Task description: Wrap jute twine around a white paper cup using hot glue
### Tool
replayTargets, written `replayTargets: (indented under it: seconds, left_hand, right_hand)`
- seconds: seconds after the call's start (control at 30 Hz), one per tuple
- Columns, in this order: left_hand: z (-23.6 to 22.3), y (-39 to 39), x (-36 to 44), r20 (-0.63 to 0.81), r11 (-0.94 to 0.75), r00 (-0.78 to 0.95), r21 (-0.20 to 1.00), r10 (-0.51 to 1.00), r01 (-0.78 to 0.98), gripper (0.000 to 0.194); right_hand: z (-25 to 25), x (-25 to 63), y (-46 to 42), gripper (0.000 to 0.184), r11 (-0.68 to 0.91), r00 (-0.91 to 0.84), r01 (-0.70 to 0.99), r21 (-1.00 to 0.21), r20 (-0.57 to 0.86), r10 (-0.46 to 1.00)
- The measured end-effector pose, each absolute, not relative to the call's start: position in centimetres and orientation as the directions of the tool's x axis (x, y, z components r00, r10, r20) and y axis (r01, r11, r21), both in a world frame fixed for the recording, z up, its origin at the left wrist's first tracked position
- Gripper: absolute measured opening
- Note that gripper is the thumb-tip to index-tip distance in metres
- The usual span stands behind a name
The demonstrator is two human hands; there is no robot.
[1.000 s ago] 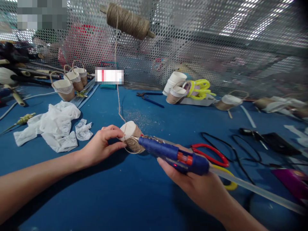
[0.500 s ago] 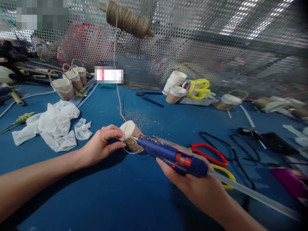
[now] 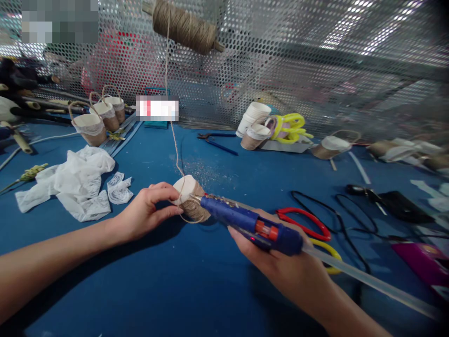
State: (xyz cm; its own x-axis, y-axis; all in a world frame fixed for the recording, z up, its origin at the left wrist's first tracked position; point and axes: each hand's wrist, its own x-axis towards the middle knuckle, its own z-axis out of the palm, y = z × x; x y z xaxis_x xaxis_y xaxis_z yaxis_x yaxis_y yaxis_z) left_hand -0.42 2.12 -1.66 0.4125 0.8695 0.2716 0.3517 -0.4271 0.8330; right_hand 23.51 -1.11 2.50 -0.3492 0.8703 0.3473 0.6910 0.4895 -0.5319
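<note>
My left hand (image 3: 156, 206) pinches a small white paper cup (image 3: 184, 188) lying tilted on the table, its white bottom toward me and twine (image 3: 192, 208) wound round its side. A loose strand runs from the cup up to a twine spool (image 3: 184, 28). In my right hand (image 3: 277, 267) is a blue glue gun (image 3: 238, 215), with a long clear glue stick (image 3: 372, 283) out of its back. The metal nozzle is at the wound twine; whether it touches cannot be told. Red-handled scissors (image 3: 303, 222) show behind the right hand, partly hidden.
White lace (image 3: 75, 182) lies at the left, below small handled buckets (image 3: 91, 128). Pliers (image 3: 217, 142), stacked white cups (image 3: 253, 119) and a yellow coil (image 3: 289, 128) stand or lie farther back. A black cord (image 3: 342, 220) crosses the right side; perforated metal mesh (image 3: 280, 70) closes the back.
The glue gun's nozzle has shifted slightly along the twine. The left hand keeps its hold on the cup, and the whole view has moved a little.
</note>
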Motion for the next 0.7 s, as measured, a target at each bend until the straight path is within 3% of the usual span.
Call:
replayTargets:
  seconds: [0.47, 0.7]
  left_hand:
    - [-1.44, 2.13, -0.36, 0.275, -0.439, 0.414, 0.815, 0.868, 0.379, 0.007]
    - [-1.63, 2.17, -0.45, 0.291, -0.451, 0.417, 0.817, 0.861, 0.361, 0.006]
  right_hand:
    - [3.18, 22.77, -1.2, 0.018, 0.472, -0.332, 0.679, -0.562, 0.338, 0.88]
    - [2.54, 23.06, -1.42, 0.012, 0.482, -0.355, 0.682, -0.55, 0.328, 0.876]
